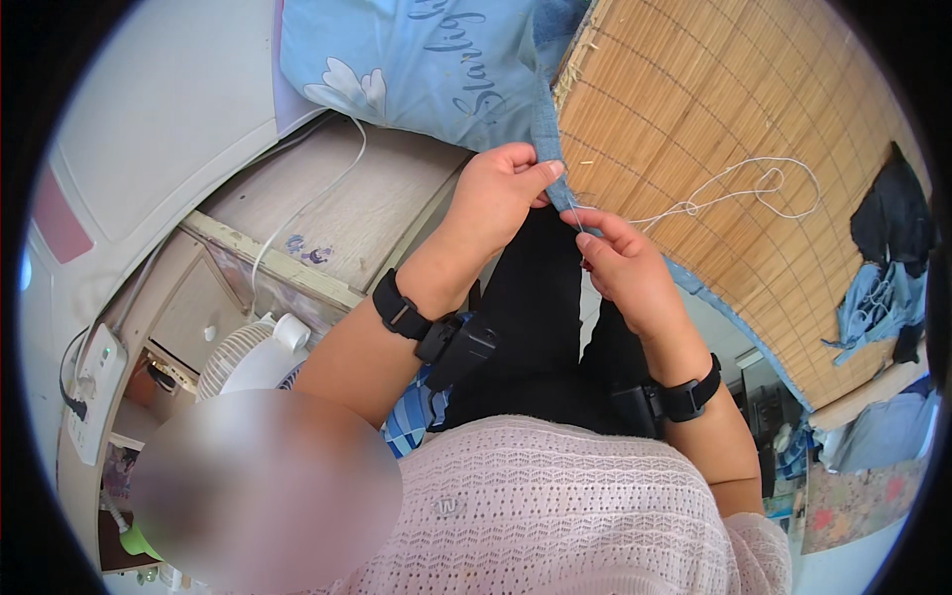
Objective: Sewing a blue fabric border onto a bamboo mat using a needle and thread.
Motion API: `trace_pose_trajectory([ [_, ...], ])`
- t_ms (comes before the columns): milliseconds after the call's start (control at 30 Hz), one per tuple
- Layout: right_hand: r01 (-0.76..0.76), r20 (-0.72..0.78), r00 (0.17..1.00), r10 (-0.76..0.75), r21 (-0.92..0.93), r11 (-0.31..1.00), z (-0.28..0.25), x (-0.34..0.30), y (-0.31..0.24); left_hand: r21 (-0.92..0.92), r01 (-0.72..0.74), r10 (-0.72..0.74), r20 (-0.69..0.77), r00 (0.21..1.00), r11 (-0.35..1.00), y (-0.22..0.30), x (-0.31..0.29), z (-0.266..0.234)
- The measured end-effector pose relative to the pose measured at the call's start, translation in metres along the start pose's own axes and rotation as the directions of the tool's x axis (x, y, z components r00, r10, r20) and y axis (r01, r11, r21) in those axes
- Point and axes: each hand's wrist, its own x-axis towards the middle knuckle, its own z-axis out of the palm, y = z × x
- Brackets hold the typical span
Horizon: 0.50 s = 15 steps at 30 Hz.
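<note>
Blue cloth edge (548, 149) of bamboo mat (714, 149) pinched shut by left hand (501, 188). White thread (734, 193) pinched by right hand (620, 263), laid in loops on mat. Blue pillow (416, 59) seen just beside.

blue pillow (416, 59) | white fan (248, 357) | power strip (94, 387) | dark clothes (892, 218)

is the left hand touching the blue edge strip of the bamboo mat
Touching. The head view shows the left hand pinching the blue edge strip of the bamboo mat between thumb and fingers.
</note>
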Motion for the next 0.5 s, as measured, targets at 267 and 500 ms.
trace_pose_trajectory([
  [267, 0.038, 0.028, 0.999, -0.038, -0.002, 0.999, -0.0001, -0.0014, 0.0005, -0.019, 0.020, -0.021, -0.007, 1.000, 1.000, -0.0024, 0.0025, 0.0003],
  [500, -0.123, 0.091, 0.990, 0.104, 0.227, 0.966, -0.0087, 0.0042, -0.0054, 0.065, -0.035, 0.035, -0.003, 0.999, 0.997, -0.0034, 0.0015, 0.0004],
])
